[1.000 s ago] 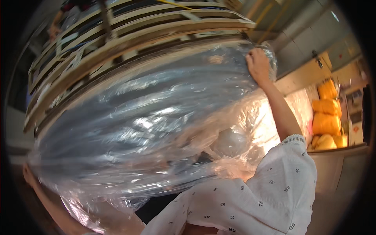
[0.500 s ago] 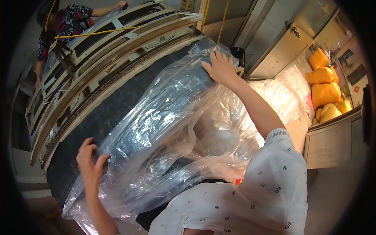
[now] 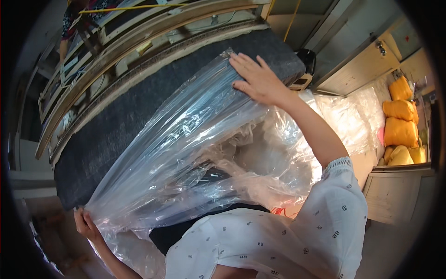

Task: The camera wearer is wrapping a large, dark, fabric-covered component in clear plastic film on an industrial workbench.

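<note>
A large sheet of clear plastic film [image 3: 172, 135] lies across the dark work surface [image 3: 125, 116] and hangs over its near side toward my body. At the lower left, my left hand [image 3: 86, 223] is closed on the film's corner, which is drawn into tight folds there. My right hand [image 3: 258, 79] rests flat on the film near its far right end, fingers stretched out, the thumb apart. Straight creases run through the film between the two hands.
Behind the surface stands a slatted frame [image 3: 158, 30] with a yellow cord [image 3: 134, 8]; another person [image 3: 69, 21] is beyond it. More clear film [image 3: 348, 116] spreads over the floor at right. Orange sacks [image 3: 400, 132] are stacked by a low cabinet [image 3: 395, 195].
My left hand has moved down and left and closed on the film's corner. The film is now pulled taut, its far edge nearer me. My right hand has flattened on it.
</note>
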Motion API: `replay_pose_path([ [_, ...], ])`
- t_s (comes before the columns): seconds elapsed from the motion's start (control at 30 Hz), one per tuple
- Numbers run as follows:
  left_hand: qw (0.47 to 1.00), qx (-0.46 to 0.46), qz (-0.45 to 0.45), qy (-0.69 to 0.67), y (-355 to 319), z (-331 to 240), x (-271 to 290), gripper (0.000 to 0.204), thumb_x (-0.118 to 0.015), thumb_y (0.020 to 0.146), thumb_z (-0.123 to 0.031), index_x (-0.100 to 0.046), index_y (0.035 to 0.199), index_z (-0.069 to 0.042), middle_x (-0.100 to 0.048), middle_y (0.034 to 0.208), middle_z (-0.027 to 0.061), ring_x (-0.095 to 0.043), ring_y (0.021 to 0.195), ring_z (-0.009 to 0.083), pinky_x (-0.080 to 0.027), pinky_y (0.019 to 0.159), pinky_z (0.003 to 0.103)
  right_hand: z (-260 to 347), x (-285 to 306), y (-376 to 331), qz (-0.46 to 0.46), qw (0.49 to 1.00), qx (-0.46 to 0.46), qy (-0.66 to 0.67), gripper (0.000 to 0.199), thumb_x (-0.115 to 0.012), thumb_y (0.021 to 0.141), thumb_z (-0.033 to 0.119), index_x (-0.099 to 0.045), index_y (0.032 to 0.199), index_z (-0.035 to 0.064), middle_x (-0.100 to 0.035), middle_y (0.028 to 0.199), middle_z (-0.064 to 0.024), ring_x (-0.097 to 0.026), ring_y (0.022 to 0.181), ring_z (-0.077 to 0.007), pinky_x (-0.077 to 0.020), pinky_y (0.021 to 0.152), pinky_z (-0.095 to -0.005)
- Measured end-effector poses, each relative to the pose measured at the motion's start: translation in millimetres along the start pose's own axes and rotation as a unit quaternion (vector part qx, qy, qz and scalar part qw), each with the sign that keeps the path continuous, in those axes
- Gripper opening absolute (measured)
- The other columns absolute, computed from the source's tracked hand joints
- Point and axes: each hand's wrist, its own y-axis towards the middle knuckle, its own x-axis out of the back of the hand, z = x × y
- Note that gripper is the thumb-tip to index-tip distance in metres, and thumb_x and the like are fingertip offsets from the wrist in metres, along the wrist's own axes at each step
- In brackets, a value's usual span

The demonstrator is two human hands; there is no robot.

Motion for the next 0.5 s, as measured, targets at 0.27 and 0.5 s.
replay_pose_path([
  [0.27, 0.992, -0.037, -0.007, 0.120, -60.6, -38.9, 16.2, 0.010, -0.059, 0.079, 0.003, -0.058, 0.089, 0.003, -0.054, 0.082, 0.0153, -0.054, 0.072, 0.0274, -0.044, 0.062, 0.035, -4.8, -8.1, 38.0, -0.059, 0.997, 0.034, 0.037, 0.037, -0.050, 0.088, 0.029, -0.053, 0.118, 0.0088, -0.050, 0.125, -0.0078, -0.042, 0.119, -0.0263, -0.0320, 0.098, -0.0402],
  [0.5, 0.995, 0.085, 0.015, 0.055, -115.3, -44.5, 2.3, 0.014, -0.055, 0.083, 0.002, -0.060, 0.096, 0.003, -0.054, 0.086, 0.0146, -0.054, 0.077, 0.0239, -0.045, 0.067, 0.033, -43.1, -23.6, 85.1, -0.074, 0.974, -0.059, 0.208, 0.016, -0.065, 0.076, 0.015, -0.060, 0.086, 0.0041, -0.056, 0.085, -0.0055, -0.054, 0.080, -0.0163, -0.0440, 0.070, -0.0298],
])
